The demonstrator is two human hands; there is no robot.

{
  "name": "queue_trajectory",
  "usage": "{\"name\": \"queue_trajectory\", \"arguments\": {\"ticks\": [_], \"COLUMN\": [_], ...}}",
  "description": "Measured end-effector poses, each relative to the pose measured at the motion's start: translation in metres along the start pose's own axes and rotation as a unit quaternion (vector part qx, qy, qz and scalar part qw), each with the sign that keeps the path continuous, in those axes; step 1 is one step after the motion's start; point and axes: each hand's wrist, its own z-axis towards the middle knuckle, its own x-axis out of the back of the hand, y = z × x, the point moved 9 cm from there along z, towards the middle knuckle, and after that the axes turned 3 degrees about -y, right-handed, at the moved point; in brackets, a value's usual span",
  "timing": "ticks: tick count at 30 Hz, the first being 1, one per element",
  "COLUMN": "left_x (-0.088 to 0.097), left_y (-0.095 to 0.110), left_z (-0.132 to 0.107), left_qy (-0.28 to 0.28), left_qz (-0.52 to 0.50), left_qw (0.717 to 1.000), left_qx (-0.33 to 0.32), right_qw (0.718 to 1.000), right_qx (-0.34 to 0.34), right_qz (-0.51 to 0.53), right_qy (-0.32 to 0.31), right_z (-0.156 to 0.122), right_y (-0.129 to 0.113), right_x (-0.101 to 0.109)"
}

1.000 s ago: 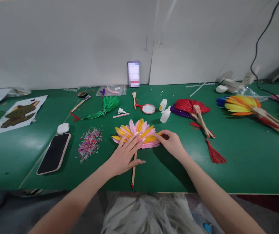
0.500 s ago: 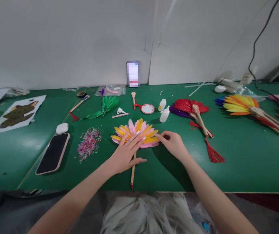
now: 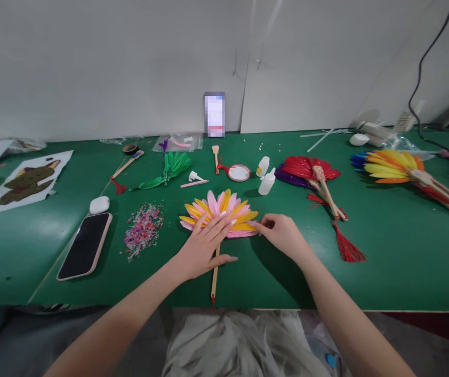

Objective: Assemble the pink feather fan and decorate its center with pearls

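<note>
A feather fan [image 3: 227,200] with pink and yellow feathers lies spread on the green table, its wooden handle [image 3: 215,277] toward me. My left hand [image 3: 200,246] rests flat across the middle of the fan, fingers stretched out and thumb over the handle. At the fan's right edge, my right hand [image 3: 281,233] has thumb and forefinger pinched on the tip of a low feather [image 3: 248,227]. The pinch hides that tip. Two small white glue bottles [image 3: 266,182] are just beyond the right hand; one stands behind the other.
Left are a phone [image 3: 85,246], a white earbud case [image 3: 99,204] and scattered sequins [image 3: 143,230]. Behind lie green feathers [image 3: 176,166] and a round red-rimmed mirror [image 3: 239,173]. Right are a red fan [image 3: 306,168] with a tassel and a rainbow-coloured fan [image 3: 389,166]. A lit phone [image 3: 215,114] leans against the wall.
My right hand has shifted slightly right and down along the fan's right edge, still pinching. A yellow feather there now shows above the fingers. My left hand stays in place.
</note>
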Motion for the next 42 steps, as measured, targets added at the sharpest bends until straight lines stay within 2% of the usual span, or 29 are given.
{"name": "queue_trajectory", "arguments": {"ticks": [10, 16, 17, 19, 21, 22, 25, 28, 31, 35, 39, 42], "left_x": [0.000, 0.005, 0.008, 0.012, 0.016, 0.017, 0.026, 0.038, 0.043, 0.039, 0.039, 0.035], "left_y": [0.000, 0.002, 0.002, 0.001, -0.003, -0.005, -0.016, -0.028, -0.034, -0.032, -0.023, -0.012], "left_z": [0.000, -0.002, -0.002, -0.002, -0.002, -0.002, -0.005, -0.017, -0.036, -0.063, -0.090, -0.097], "left_qy": [0.008, 0.020, 0.026, 0.032, 0.032, 0.034, 0.073, 0.146, 0.190, 0.193, 0.245, 0.247], "left_qz": [-0.001, -0.015, -0.022, -0.037, -0.048, -0.053, -0.063, -0.068, -0.064, -0.067, -0.080, -0.083], "left_qw": [1.000, 1.000, 0.999, 0.999, 0.998, 0.998, 0.994, 0.982, 0.969, 0.958, 0.933, 0.920], "left_qx": [0.002, -0.001, -0.003, -0.001, 0.011, 0.018, 0.049, 0.099, 0.145, 0.199, 0.251, 0.291], "right_qw": [1.000, 0.999, 0.999, 0.991, 0.971, 0.963, 0.937, 0.912, 0.899, 0.897, 0.900, 0.901], "right_qx": [-0.006, 0.015, 0.011, 0.015, 0.075, 0.132, 0.297, 0.362, 0.391, 0.402, 0.395, 0.394], "right_qz": [-0.023, -0.037, -0.051, -0.095, -0.129, -0.133, -0.158, -0.193, -0.186, -0.162, -0.157, -0.152], "right_qy": [-0.020, -0.034, -0.009, 0.091, 0.185, 0.193, 0.094, -0.001, -0.060, -0.087, -0.093, -0.097], "right_z": [0.001, -0.004, -0.007, -0.016, -0.029, -0.035, -0.043, -0.042, -0.036, -0.031, -0.031, -0.032], "right_y": [0.001, 0.003, 0.002, -0.008, -0.032, -0.049, -0.091, -0.107, -0.111, -0.110, -0.108, -0.110], "right_x": [-0.003, 0.009, 0.016, 0.036, 0.046, 0.041, -0.003, -0.047, -0.073, -0.084, -0.087, -0.083]}}
